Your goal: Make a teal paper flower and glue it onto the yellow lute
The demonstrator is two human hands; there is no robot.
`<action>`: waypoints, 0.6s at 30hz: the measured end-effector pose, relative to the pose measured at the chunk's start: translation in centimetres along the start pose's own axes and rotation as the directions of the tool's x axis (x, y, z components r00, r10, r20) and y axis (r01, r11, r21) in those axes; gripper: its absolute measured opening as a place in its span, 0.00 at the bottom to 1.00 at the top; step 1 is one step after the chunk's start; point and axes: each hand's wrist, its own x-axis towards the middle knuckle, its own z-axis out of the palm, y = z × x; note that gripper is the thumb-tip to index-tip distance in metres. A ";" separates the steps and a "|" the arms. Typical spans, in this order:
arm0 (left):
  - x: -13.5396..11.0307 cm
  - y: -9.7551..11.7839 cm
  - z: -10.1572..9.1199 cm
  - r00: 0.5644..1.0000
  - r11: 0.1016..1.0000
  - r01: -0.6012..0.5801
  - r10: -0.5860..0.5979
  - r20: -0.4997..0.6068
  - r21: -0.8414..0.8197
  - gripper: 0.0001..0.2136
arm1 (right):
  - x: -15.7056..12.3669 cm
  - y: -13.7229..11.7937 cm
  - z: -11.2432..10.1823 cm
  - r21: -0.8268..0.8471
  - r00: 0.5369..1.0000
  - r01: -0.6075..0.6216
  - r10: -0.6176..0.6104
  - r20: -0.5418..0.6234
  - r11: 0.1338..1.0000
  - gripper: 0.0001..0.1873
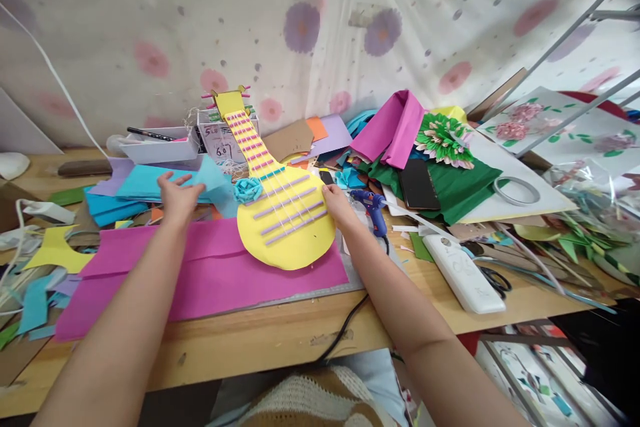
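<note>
A yellow paper guitar (287, 240) with purple strips, white strings and a blue paper flower (248, 190) lies on a magenta sheet (200, 273); its neck leans up against a small box at the back. My right hand (339, 205) grips the guitar body's right edge between thumb and fingers. My left hand (178, 197) rests with fingers spread on a stack of turquoise and blue paper sheets (145, 187) to the guitar's left, holding nothing.
A blue glue gun (369, 203) lies right of my right hand, its cord running off the table's front edge. Further right are a black phone (417, 183), green paper, a tape ring (517, 190), a white remote (463, 272), scissors (495, 278). Paper scraps crowd the left.
</note>
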 end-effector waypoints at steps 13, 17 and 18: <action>-1.6 1.2 -6.1 0.980 0.827 0.190 -0.129 0.150 -0.529 0.19 | -1.6 -0.4 -2.2 0.364 0.991 0.054 -0.095 0.096 0.930 0.12; -3.8 -0.3 -1.8 0.943 0.911 0.325 -0.293 0.156 -0.256 0.23 | -1.8 0.0 -2.4 0.356 0.994 0.032 -0.066 0.086 0.934 0.13; -4.3 -0.6 -0.9 0.948 0.916 0.315 -0.289 0.136 -0.247 0.25 | -1.9 0.1 -2.4 0.353 0.995 0.021 -0.055 0.085 0.935 0.14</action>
